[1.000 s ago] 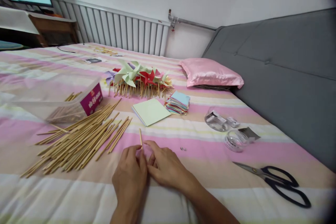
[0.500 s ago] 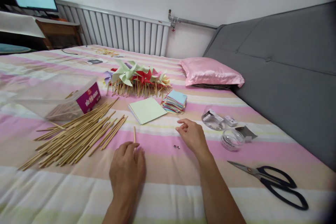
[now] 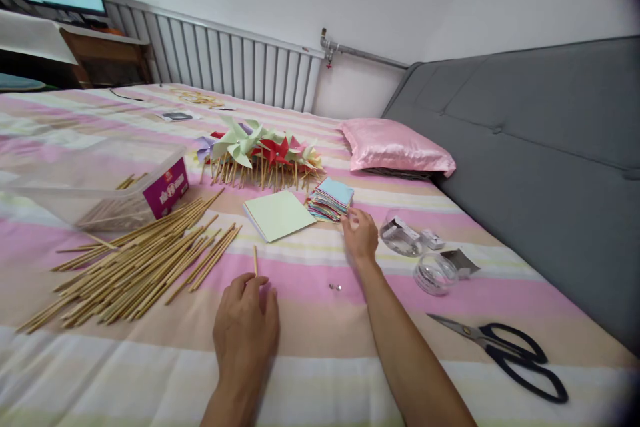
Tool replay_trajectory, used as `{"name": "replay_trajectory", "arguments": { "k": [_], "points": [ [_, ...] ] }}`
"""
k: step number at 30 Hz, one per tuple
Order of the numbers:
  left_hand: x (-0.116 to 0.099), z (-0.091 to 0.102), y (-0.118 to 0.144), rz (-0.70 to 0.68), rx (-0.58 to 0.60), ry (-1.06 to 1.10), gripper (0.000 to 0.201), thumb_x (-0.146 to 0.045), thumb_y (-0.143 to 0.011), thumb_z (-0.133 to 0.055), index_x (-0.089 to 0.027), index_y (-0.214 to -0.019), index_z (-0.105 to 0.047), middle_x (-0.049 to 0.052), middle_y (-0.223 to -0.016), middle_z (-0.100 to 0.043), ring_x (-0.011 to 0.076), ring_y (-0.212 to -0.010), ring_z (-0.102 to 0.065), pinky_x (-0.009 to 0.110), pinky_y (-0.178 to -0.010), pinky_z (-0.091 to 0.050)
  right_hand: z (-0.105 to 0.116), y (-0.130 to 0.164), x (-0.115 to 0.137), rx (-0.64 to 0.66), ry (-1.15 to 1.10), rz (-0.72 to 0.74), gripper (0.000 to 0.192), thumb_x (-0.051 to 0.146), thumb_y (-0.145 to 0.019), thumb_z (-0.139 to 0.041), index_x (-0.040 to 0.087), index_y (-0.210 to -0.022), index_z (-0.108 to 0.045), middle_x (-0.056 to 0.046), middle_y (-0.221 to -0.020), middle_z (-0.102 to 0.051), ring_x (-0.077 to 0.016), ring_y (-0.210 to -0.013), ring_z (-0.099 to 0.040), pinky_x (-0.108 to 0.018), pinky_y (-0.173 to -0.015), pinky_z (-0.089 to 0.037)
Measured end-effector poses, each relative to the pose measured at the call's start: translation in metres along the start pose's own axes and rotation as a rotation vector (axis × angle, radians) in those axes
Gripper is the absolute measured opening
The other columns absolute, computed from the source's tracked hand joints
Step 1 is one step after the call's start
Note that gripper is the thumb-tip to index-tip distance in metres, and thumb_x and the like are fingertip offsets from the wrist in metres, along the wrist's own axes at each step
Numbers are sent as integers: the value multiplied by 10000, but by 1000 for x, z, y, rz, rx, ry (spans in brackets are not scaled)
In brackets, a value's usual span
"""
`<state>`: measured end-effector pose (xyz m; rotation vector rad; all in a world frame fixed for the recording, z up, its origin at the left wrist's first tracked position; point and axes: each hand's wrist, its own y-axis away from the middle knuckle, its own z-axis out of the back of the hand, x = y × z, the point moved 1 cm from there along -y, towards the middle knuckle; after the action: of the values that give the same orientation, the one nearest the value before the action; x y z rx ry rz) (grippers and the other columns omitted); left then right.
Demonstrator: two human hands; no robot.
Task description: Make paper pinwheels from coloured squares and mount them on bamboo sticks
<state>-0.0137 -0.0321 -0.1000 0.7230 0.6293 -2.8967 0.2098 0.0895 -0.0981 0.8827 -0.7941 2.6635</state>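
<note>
Your bed [image 3: 320, 390] carries everything, with the grey headboard [image 3: 525, 147] along its right edge and a pink pillow [image 3: 400, 147] against that edge. Toward the bed's left side stands a clear plastic box [image 3: 166, 190], with a pile of sticks [image 3: 130, 267] just in front of it. Nearer the far edge, the paper pinwheels [image 3: 275, 150] sit crowded together. Your scissors [image 3: 480, 335] lie toward the near right corner.

Your left hand [image 3: 245, 320] is low on the bed, fingers bent over the lower part of 1 lone stick [image 3: 255, 260]; I cannot tell whether you pinch it or merely rest on it. Your right hand [image 3: 361, 237] has curved fingers at the near right corner of the stack of small papers [image 3: 333, 195]; whether they have closed on a sheet, I cannot tell. The larger paper sheets [image 3: 280, 215] lie flat, just left of that stack.

The papers should be light, thin and easy to crease, so lift by 1 corner with a soft pinch. The stick looks light and stiff and may roll; hold it near its middle. The 2 shiny bits [image 3: 339, 287], between your hands, look hard and slippery: use fingertips.
</note>
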Motion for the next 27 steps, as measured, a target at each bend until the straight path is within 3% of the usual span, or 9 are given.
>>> {"name": "replay_trajectory", "arguments": {
  "k": [4, 9, 13, 20, 27],
  "points": [
    [2, -1, -1, 8, 5, 6, 242, -284, -852, -435, -185, -925, -642, 80, -1039, -622, 230, -947, -564, 341, -819, -433, -9, -36, 6, 53, 110, 62, 398, 285, -861, -458, 184, -1238, -540, -92, -1338, -492, -232, -1223, -418, -346, -1013, -323],
    [3, -2, -1, 28, 11, 14, 236, -271, -851, -438, -183, -918, -647, 77, -1041, -624, 226, -940, -578, 337, -811, -436, -22, -61, 2, 225, 234, 87, 392, 288, -839, -522, 201, -1219, -563, -101, -1275, -562, -243, -1162, -491, -346, -933, -383],
    [5, -2, -1, 34, 26, 21, 243, -278, -852, -441, -179, -929, -649, 74, -1044, -625, 225, -940, -583, 341, -806, -440, -26, -67, -3, 308, 308, 84, 332, 297, -846, -511, 235, -1156, -611, -96, -1135, -655, -236, -1033, -593, -318, -826, -422],
    [7, -3, -1, 18, 24, 41, 249, -286, -856, -434, -177, -926, -647, 78, -1033, -625, 221, -922, -589, 337, -809, -437, -24, -77, -2, 349, 402, 95, 389, 382, -863, -485, 192, -1184, -593, -100, -1154, -654, -205, -1031, -609, -257, -811, -420],
    [12, -7, -1, 7, -1, 58, 235, -295, -842, -454, -182, -900, -652, 74, -1006, -634, 221, -886, -600, 342, -772, -449, -21, -71, 8, 393, 541, 164, 328, 329, -876, -448, 158, -1104, -611, -154, -1071, -671, -246, -1003, -617, -303, -810, -413]
  ]
}}
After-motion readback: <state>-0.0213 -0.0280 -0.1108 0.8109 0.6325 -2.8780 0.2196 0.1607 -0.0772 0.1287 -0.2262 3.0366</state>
